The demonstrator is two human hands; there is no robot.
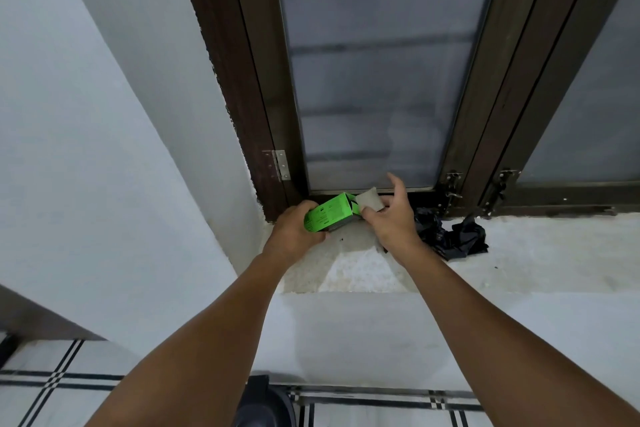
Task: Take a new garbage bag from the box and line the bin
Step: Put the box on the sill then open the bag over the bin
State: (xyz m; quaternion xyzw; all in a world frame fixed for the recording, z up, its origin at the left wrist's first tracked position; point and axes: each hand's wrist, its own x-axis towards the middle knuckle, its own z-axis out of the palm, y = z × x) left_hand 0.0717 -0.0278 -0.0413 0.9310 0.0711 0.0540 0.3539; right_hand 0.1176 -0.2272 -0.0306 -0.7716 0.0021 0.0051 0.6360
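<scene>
Head view, single frame.

Item 1, box point(330, 213): bright green carton, on or just above the pale window ledge point(519, 253), close to the dark window frame point(263, 115). Long axis runs from lower left to upper right across the picture; the opened end faces right, toward the right hand. A pale end flap point(371, 204) stands folded out from that end.

Item 2, left hand point(294, 231): wrapped around the closed left end of the box, fingers curled over it, a firm hold on the carton.

Item 3, right hand point(391, 218): at the opened end, thumb and lower fingers touching the flap, index finger raised and spread. Whether anything from inside is pinched cannot be told.

Item 4, black bag point(450, 236): crumpled plastic lying on the ledge just right of the right hand, apart from the box. Whether it is new or used cannot be told.

Item 5, bin point(263, 402): dark rounded rim at the bottom edge, on the tiled floor point(52, 381), well below the ledge.

Step in hand, by judgement: opening the box to draw out a bag. To do it well, the left hand should keep the carton steady and level, the flap bent fully clear, and one bag drawn straight out along the long axis.
</scene>
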